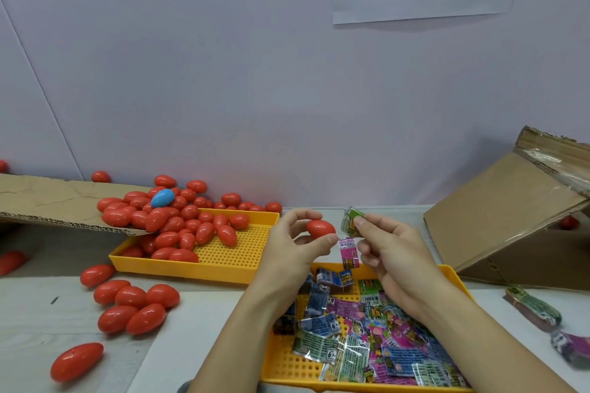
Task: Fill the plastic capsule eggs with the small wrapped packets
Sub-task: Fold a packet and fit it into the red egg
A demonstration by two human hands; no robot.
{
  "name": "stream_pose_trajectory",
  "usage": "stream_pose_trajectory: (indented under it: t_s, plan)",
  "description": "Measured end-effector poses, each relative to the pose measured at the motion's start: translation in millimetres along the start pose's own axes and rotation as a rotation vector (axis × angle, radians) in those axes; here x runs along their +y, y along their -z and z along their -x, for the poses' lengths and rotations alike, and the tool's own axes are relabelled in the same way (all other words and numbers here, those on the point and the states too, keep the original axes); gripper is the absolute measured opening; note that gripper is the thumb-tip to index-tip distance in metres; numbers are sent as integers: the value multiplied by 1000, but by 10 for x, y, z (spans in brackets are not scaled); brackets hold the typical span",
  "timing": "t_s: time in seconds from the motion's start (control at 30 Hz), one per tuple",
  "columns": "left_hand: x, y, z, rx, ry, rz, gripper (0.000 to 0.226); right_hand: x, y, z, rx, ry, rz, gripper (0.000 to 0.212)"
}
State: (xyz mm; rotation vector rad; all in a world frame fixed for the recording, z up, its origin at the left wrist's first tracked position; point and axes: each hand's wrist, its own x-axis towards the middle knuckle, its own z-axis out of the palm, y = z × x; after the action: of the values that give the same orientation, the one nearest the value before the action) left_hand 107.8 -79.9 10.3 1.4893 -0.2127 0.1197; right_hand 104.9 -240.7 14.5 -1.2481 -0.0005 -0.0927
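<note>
Left hand (289, 241): fingers curled round a closed red capsule egg (320, 229), long axis lying roughly left to right, held above the bench (198, 322). Right hand (388, 252): fingers pinched a green wrapped packet (351, 222) just to the egg's right, a pink packet (348, 252) hanging just below it, so the right hand was the nearer feeder. Below: yellow tray (281, 370) of packets; far left, a second yellow tray (223, 269) heaped with red eggs.

Glossy smooth plastic eggs (178, 226), shiny crinkled film packets (367, 341), matt perforated plastic trays (236, 255), rough corrugated cardboard (498, 217)
</note>
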Motion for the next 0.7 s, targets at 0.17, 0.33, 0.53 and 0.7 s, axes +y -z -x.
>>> stream_pose_trajectory:
  t_s: [0.17, 0.33, 0.53, 0.7]
  plan:
    - [5, 3, 2, 8, 9, 94, 37, 23, 1, -20, 51, 48, 36, 10]
    - [22, 1, 0, -4, 43, 145, 45, 48, 27, -42, 113, 84, 83, 14]
    - [47, 15, -10, -61, 144, 211, 50, 47, 25, -44, 123, 103, 93, 11]
    - [66, 26, -24, -52, 208, 411, 33, 36, 16, -22, 113, 137, 97, 6]
